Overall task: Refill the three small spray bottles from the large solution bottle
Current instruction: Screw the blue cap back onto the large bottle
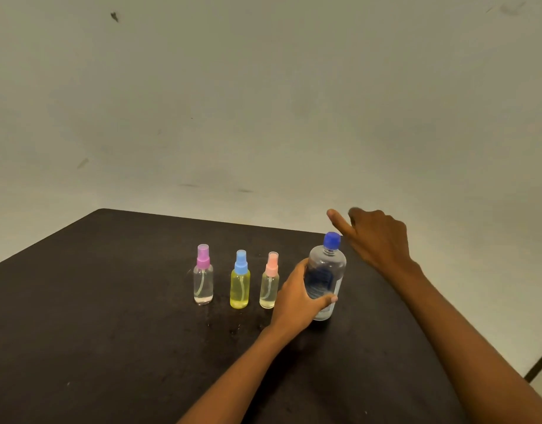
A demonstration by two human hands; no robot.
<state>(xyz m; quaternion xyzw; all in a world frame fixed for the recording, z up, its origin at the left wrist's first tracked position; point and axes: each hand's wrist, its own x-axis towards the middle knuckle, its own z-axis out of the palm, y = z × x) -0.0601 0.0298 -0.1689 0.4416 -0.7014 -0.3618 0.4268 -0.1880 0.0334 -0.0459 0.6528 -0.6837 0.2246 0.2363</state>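
**Head view: left grip on the large bottle, right grip poised by its cap**

The large solution bottle (328, 266) stands upright on the dark surface (110, 332), right of centre and close to the surface's far right edge. It is clear plastic with a blue label, and its blue cap (332, 240) is screwed on.

The left grip (294, 298), a bare hand, is wrapped round the lower half of this bottle from the left. The thumb lies across the near face over the label, and the fingers pass behind, out of sight.

The right grip (378, 240) hangs in the air just right of and beyond the cap and holds nothing. Its thumb is stretched out to the left above the cap and its fingers are bent loosely downward, so the hand is spread rather than clenched. It is somewhat blurred, and no contact with the cap shows.

Left of the large bottle, three small spray bottles stand upright in a row, apart from one another, each with its spray head fitted.

- The purple-topped spray bottle (203, 276) is furthest left and has a shallow layer of clear liquid at its base.
- The blue-topped spray bottle (240, 286) is in the middle and looks yellow through nearly its full height.
- The pink-topped spray bottle (269, 286) is just left of the left grip and holds a little pale yellowish liquid at the bottom.

Beyond the surface is a pale wall (263, 102) with a few dark scuffs.
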